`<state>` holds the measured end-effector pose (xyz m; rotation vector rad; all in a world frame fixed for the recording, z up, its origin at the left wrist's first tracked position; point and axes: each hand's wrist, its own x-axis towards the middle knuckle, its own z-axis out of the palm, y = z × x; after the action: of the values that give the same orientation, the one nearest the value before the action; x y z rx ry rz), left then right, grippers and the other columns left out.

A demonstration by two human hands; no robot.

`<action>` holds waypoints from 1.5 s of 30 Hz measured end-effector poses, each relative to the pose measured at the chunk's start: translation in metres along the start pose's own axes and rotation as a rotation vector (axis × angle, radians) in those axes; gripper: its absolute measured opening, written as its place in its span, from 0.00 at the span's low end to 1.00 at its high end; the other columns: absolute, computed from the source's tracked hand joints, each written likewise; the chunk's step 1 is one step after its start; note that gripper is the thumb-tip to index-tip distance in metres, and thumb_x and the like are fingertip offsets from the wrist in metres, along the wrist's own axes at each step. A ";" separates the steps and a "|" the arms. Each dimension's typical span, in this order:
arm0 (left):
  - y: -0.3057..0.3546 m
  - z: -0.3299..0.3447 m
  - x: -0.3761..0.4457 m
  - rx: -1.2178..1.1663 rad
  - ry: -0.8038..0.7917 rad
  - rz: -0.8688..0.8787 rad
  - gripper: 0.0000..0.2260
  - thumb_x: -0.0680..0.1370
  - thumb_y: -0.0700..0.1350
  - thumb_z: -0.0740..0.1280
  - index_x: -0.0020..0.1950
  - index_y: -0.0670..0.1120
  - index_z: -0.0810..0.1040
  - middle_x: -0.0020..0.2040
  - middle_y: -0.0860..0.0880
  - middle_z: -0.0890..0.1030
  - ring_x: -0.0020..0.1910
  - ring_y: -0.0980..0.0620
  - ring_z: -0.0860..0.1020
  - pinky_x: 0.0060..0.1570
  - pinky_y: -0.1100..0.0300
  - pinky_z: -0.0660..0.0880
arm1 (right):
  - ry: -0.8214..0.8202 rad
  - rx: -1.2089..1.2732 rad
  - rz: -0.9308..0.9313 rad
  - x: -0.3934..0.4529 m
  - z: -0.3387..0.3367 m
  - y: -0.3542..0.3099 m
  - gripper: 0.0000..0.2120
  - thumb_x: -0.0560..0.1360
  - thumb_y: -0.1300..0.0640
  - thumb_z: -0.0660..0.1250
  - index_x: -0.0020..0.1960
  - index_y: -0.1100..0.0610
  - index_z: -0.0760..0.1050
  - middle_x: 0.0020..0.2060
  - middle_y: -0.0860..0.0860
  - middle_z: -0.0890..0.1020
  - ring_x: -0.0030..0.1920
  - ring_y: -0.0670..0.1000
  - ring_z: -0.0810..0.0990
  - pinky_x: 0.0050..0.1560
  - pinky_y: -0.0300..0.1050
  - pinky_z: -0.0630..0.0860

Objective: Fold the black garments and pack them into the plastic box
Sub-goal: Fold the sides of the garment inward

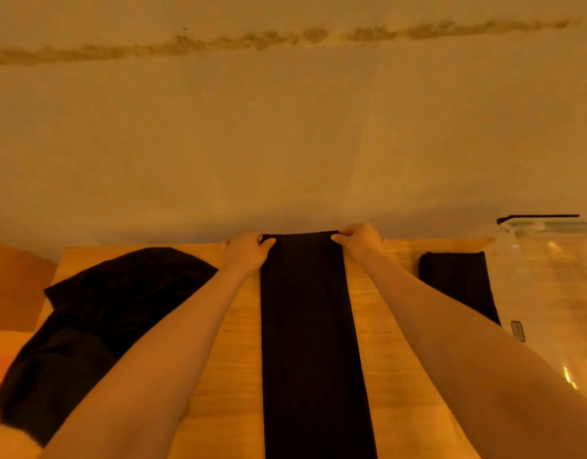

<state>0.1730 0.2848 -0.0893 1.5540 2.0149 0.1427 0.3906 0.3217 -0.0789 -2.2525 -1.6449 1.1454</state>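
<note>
A long narrow black garment (308, 326) lies flat down the middle of the wooden table (374, 326), running from the far edge to the near one. My left hand (245, 251) pinches its far left corner and my right hand (360, 241) pinches its far right corner. A loose heap of black garments (96, 323) sits at the left of the table. A folded black garment (457, 279) lies at the right, next to the clear plastic box (550, 293).
The clear plastic box stands at the table's right edge, with a dark lid rim (537, 217) at its top. A plain wall (285, 127) rises directly behind the table's far edge. Orange floor (13, 286) shows at the left.
</note>
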 end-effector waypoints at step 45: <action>-0.038 0.103 -0.226 0.394 0.093 0.343 0.28 0.77 0.59 0.48 0.72 0.44 0.60 0.73 0.45 0.61 0.72 0.47 0.57 0.70 0.45 0.59 | 0.042 -0.575 -0.508 -0.203 0.070 0.128 0.34 0.76 0.36 0.29 0.74 0.54 0.46 0.74 0.51 0.49 0.75 0.51 0.44 0.73 0.51 0.45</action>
<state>0.2265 0.0399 -0.1047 2.1726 1.9078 -0.0566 0.4200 0.0741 -0.0925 -1.8821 -2.5715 0.5424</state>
